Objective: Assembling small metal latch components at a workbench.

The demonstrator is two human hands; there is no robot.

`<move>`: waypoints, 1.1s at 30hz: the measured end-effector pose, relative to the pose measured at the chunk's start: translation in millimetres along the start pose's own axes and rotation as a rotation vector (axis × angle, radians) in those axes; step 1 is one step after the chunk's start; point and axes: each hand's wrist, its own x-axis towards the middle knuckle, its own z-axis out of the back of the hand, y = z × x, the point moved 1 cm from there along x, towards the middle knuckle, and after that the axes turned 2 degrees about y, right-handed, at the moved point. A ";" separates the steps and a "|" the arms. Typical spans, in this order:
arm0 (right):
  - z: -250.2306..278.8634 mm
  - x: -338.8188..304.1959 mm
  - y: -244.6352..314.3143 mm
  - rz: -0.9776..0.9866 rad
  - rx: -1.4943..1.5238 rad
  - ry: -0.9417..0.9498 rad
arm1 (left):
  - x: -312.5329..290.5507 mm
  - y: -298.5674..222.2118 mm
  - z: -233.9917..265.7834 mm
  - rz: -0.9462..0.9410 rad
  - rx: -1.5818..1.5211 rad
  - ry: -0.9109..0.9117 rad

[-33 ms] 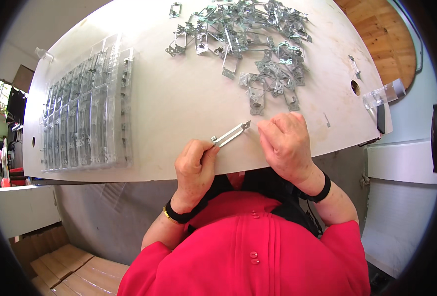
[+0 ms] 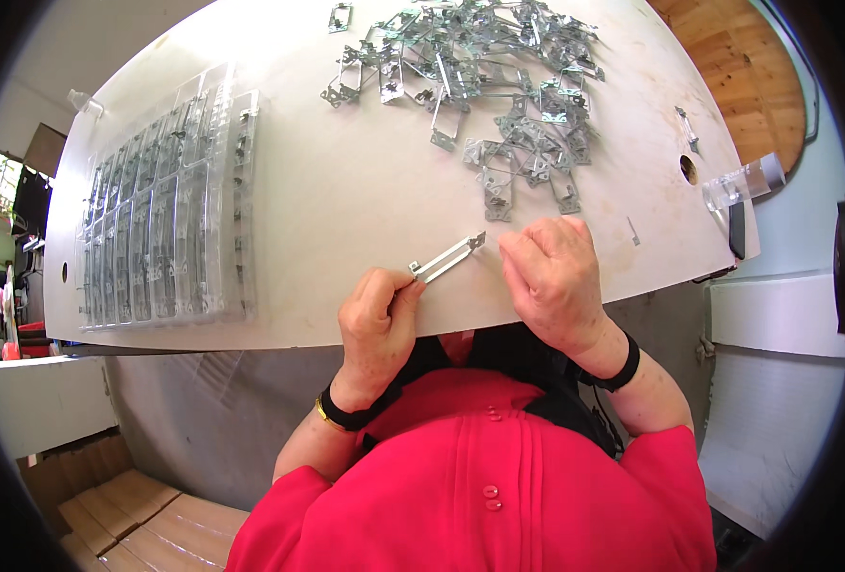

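Close to the near edge of the white table, my left hand pinches one end of a slim metal bracket between thumb and forefinger. The bracket is a long open frame with small bent tabs at its ends, and it slants up to the right. Just beyond its far end is my right hand, fingers curled together; whatever they may hold is hidden. A gap shows between the bracket and the right fingers. Past both hands lies a loose pile of similar metal brackets.
Left on the table stand clear plastic trays with metal parts in their narrow slots. A clear plastic cylinder and a black object are at the right edge, by a round hole. A thin metal strip lies nearby.
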 end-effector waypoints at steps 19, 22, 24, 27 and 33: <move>-1.4 -11.3 5.4 -0.044 0.100 -0.026 | -3.3 5.2 -1.8 0.022 0.012 0.003; -4.7 -11.2 4.5 -0.046 0.096 -0.018 | -1.8 6.0 -3.2 -0.017 0.019 -0.009; -8.6 -10.1 2.6 -0.013 0.035 -0.030 | -1.2 5.5 -3.1 -0.016 0.013 -0.010; -13.4 -9.5 2.8 -0.011 0.050 -0.042 | 0.2 5.2 -3.6 -0.029 0.008 -0.017; -11.4 -3.7 5.5 -0.002 0.064 -0.087 | -1.5 5.8 -3.8 -0.044 0.031 -0.039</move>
